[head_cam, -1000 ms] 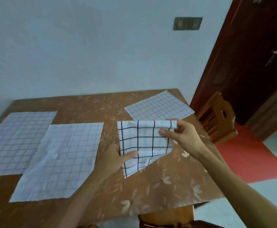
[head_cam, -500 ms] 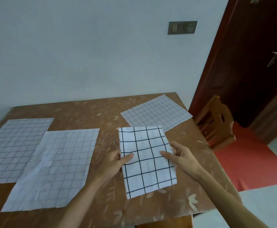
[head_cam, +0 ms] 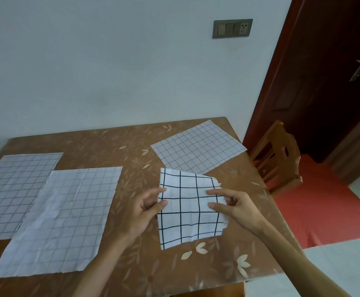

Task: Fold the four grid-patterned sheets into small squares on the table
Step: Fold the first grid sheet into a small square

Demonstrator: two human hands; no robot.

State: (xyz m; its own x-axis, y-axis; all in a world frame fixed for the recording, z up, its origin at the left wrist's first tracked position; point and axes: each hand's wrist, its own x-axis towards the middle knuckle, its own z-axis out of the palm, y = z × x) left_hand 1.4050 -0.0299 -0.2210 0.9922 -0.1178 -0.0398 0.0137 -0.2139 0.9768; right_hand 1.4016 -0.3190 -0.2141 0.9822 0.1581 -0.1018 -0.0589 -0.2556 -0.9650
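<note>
A folded sheet with a bold black grid (head_cam: 189,221) lies on the brown table (head_cam: 132,151), right of centre. My left hand (head_cam: 147,209) pinches its left edge between thumb and fingers. My right hand (head_cam: 232,205) pinches its right edge, where the layers bulge slightly. Three fine-grid sheets lie flat and unfolded: one at the far left (head_cam: 16,189), a creased one (head_cam: 61,219) partly over it, and one tilted at the back right (head_cam: 198,148).
A wooden chair (head_cam: 277,155) stands just off the table's right edge, on a red floor. A dark door (head_cam: 324,71) is beyond it. The wall behind the table carries a switch plate (head_cam: 232,28).
The folded far flap was laid flat on the bold-grid sheet. Both hands then moved to the sheet's side edges and now pinch them.
</note>
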